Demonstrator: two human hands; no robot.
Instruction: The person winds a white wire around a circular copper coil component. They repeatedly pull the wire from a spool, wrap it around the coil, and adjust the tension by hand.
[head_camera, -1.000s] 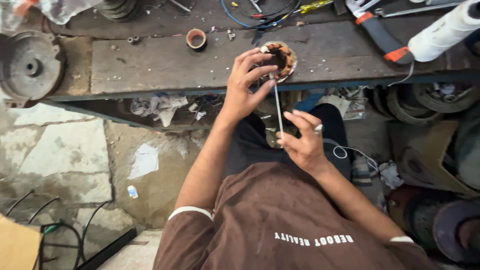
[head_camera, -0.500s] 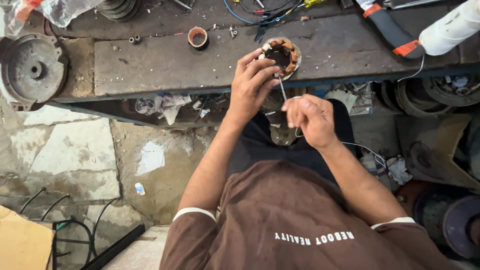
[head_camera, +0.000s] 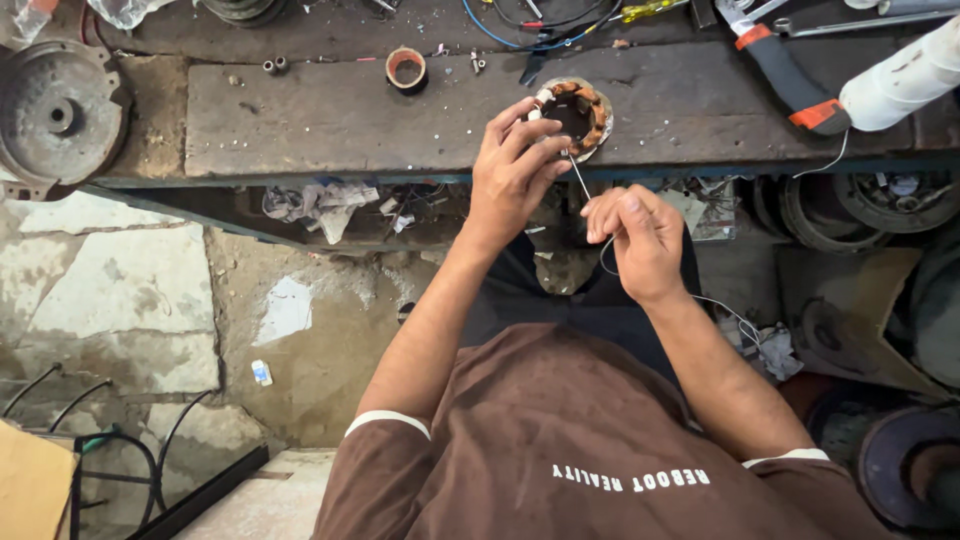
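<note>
Stator (head_camera: 578, 112) with copper windings sits at the tabletop's (head_camera: 330, 120) near edge. Your left hand (head_camera: 515, 165) grasps its rim. Your right hand (head_camera: 632, 235), just below, pinches a thin white wire (head_camera: 580, 180) running up to the stator.

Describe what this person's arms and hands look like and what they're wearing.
Both arms are bare from above the elbow down. The left hand and right hand wear no gloves, rings or watch that I can see. The brown T-shirt has short sleeves, each edged with a thin white band, and a line of white lettering across the front.
</note>
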